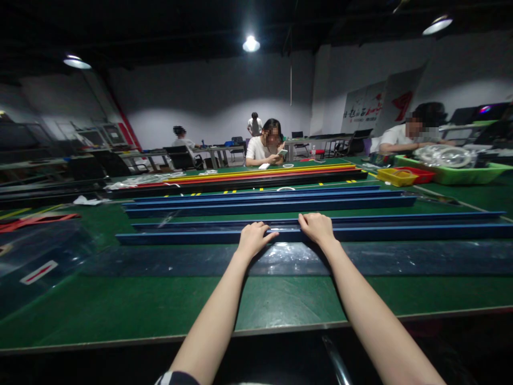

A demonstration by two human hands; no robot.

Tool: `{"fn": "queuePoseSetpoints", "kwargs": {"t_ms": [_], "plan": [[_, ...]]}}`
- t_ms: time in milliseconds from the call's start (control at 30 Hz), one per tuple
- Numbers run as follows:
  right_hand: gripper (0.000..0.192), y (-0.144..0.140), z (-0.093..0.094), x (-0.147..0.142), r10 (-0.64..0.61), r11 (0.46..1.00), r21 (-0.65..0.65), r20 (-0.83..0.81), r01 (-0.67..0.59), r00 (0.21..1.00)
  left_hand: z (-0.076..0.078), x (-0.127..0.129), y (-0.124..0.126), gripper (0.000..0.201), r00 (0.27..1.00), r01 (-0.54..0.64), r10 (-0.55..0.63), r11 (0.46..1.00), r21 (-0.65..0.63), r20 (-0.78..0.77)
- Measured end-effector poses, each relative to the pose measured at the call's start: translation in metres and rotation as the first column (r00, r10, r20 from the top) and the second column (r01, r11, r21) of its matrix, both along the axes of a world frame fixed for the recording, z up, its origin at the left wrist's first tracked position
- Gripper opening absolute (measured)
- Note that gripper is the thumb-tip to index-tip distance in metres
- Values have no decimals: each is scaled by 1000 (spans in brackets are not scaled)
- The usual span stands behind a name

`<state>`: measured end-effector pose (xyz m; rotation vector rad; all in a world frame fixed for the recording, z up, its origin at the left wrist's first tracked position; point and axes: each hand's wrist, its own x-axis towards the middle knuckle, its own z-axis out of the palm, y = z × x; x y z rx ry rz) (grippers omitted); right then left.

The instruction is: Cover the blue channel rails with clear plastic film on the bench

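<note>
A long blue channel-shaped strip (385, 233) lies across the green table in front of me. My left hand (253, 238) is closed over it just left of the middle, thumb along the near wall and fingers over the top. A short way to the right, my right hand (318, 228) grips the same strip, its fingertips partly hidden. Between me and the strip is a flat sheet of clear plastic film (288, 259), shiny under the lamps. Just beyond, more blue strips (272, 203) lie parallel to it.
Yellow, red and black strips (256, 176) lie farther back. A bundle in clear plastic (44, 256) sits at left. Green (473, 174), yellow (396, 177) and red trays stand at right. A person with a phone (266, 147) sits opposite; other people sit or stand farther away.
</note>
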<state>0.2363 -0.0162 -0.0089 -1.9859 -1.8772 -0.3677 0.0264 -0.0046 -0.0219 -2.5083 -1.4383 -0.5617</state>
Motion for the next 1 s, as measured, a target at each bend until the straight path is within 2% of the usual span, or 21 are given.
{"fn": "queuePoseSetpoints", "kwargs": {"t_ms": [267,533,733,1000], "plan": [[51,2,-4,-14,22,997,68,-11,-21,1000,-2,0,0,49,1000,1,0,1000,23,-1],[50,3,-8,-20,37,997,66,-13,-36,999,-2,1,-1,50,1000,-3,3,1000,22,-5],[50,6,-10,-20,18,998,53,-14,-17,1000,-4,1,-1,49,1000,-4,4,999,38,9],[50,10,-14,-18,43,993,108,-10,-42,999,-7,-1,-1,48,1000,-5,4,999,40,23]]}}
